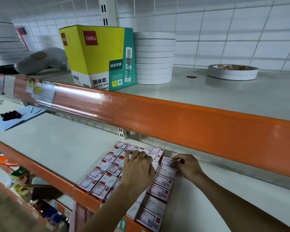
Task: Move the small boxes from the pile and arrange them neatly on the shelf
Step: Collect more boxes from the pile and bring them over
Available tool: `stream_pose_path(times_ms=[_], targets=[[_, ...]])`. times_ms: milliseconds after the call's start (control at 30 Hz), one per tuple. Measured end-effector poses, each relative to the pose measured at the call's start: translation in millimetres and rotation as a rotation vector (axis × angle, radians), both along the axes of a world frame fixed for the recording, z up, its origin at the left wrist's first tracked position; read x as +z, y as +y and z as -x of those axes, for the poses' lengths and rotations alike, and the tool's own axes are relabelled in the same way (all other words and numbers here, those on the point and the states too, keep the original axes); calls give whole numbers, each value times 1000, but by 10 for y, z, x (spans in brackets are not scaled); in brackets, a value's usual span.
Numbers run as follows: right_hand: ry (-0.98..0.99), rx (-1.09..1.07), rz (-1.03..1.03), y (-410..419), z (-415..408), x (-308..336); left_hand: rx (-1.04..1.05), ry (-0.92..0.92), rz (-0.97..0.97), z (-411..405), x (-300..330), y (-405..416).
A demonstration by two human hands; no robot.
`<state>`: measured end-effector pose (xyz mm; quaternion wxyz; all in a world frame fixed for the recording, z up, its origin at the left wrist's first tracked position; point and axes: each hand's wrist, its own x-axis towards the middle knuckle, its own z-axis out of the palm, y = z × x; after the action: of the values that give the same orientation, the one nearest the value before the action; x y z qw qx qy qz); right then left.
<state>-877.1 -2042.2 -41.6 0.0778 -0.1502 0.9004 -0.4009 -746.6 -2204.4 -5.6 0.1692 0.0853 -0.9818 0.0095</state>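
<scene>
Several small red-and-white boxes (100, 173) stand in tidy rows on the lower shelf (57, 144), from its orange front edge back to the wall. My left hand (137, 168) lies on top of the middle rows, fingers curled over the boxes at the back. My right hand (186, 166) pinches one small box (168, 162) at the far end of the right-hand row, which holds larger staple boxes (159, 191). No loose pile is in view.
The upper shelf's orange lip (174, 118) hangs just above both hands. On it stand a yellow-green glue-stick carton (99, 57), a stack of white tape rolls (154, 59) and two flat rolls (233, 72). A blue packet (15, 118) lies at the lower shelf's left.
</scene>
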Motion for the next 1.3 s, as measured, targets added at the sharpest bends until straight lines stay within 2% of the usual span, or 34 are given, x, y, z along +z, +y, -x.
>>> stream_pose_path(times_ms=[233, 633, 767, 833, 967, 1067, 1300], targets=[[23, -22, -3, -33, 0, -61, 29, 19, -38, -84, -36, -130], [124, 73, -2, 10, -220, 75, -17, 40, -66, -39, -15, -38], [61, -27, -13, 46, -221, 111, -30, 41, -58, -29, -8, 4], [-45, -99, -20, 74, -207, 117, -38, 26, -53, -42, 12, 25], [-267, -213, 168, 80, -253, 110, -57, 27, -68, -72, 41, 57], [-310, -253, 254, 83, -292, 93, -62, 43, -72, -82, 39, 76], [-268, -177, 215, 238, -389, 136, -115, -13, -36, -78, 149, 200]])
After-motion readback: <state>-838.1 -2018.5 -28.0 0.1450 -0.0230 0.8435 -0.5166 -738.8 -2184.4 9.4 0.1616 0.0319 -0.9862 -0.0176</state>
